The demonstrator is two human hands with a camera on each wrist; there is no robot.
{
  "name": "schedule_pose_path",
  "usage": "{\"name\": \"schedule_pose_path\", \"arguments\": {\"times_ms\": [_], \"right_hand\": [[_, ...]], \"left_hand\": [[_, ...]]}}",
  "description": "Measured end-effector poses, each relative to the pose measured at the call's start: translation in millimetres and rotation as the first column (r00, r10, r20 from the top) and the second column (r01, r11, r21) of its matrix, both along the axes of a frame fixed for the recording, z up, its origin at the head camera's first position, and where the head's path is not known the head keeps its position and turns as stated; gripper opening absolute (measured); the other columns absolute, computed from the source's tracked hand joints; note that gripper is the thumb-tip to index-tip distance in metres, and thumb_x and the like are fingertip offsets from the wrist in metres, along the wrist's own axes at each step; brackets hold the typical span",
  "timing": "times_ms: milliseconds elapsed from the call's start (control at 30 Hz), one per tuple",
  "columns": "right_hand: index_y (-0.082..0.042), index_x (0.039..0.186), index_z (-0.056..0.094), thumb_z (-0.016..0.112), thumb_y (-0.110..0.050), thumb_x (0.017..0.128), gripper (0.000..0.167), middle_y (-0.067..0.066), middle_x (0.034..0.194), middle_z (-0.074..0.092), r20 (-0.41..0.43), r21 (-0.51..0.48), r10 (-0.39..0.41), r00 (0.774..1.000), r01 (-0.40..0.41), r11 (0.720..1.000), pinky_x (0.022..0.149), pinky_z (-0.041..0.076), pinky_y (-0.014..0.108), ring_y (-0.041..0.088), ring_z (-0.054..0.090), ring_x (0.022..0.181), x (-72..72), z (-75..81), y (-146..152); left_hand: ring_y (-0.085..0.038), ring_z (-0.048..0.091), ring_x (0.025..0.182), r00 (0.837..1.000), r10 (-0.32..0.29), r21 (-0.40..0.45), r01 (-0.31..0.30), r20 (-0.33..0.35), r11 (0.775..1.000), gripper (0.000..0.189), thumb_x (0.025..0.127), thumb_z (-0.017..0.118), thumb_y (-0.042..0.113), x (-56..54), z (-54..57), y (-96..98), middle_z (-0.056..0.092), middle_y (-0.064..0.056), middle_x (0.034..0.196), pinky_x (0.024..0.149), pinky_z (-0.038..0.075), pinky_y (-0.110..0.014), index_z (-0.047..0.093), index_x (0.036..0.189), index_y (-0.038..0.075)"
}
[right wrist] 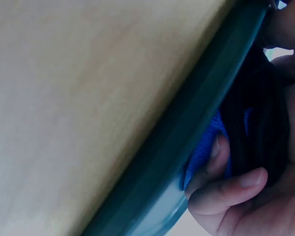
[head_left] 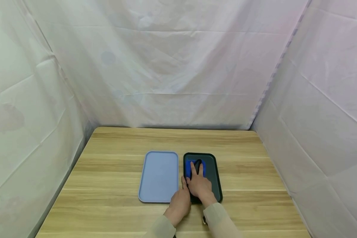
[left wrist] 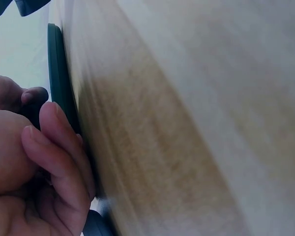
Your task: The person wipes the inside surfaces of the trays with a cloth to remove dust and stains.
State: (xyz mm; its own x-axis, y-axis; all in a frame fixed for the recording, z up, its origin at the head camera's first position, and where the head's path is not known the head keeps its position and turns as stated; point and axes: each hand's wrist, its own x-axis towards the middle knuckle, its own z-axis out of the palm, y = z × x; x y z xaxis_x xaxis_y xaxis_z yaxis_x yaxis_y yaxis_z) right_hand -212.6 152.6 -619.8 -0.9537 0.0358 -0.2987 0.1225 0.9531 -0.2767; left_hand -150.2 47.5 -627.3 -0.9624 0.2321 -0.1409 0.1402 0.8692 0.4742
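Observation:
A blue cloth-like piece (head_left: 188,169) lies in the dark green tray (head_left: 215,181), with a soft black strap-like loop (head_left: 198,161) on top. My right hand (head_left: 200,186) rests over both, its index and middle fingers straight and spread either side of the loop. In the right wrist view its other fingers bend beside the blue material (right wrist: 201,150), and black folds (right wrist: 260,113) lie against the palm. My left hand (head_left: 179,201) is at the tray's left edge, index finger extended close to the right thumb. Its remaining fingers curve loosely inward in the left wrist view.
A light blue tray (head_left: 159,177) sits just left of the dark one, a narrow gap between them. Both are on a wood-grain table (head_left: 113,165). White sheeting (head_left: 178,76) encloses the table at the back and on both sides.

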Motion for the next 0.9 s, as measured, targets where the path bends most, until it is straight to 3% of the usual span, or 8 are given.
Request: {"name": "schedule_pose_path", "arguments": {"times_ms": [900], "right_hand": [[-0.035, 0.167, 0.017, 0.055, -0.044, 0.106, 0.073, 0.021, 0.173, 0.013, -0.049, -0.048, -0.009, 0.999, 0.006, 0.999, 0.049, 0.043, 0.042, 0.028, 0.055, 0.054, 31.0, 1.4, 3]], "left_hand": [[-0.017, 0.056, 0.049, 0.999, -0.017, 0.002, 0.017, -0.029, 1.000, 0.075, 0.097, 0.065, 0.003, -3.0, -6.1, 0.1, 0.061, -0.012, 0.065, 0.048, 0.048, -0.027, 0.024, 0.156, -0.016]]}}
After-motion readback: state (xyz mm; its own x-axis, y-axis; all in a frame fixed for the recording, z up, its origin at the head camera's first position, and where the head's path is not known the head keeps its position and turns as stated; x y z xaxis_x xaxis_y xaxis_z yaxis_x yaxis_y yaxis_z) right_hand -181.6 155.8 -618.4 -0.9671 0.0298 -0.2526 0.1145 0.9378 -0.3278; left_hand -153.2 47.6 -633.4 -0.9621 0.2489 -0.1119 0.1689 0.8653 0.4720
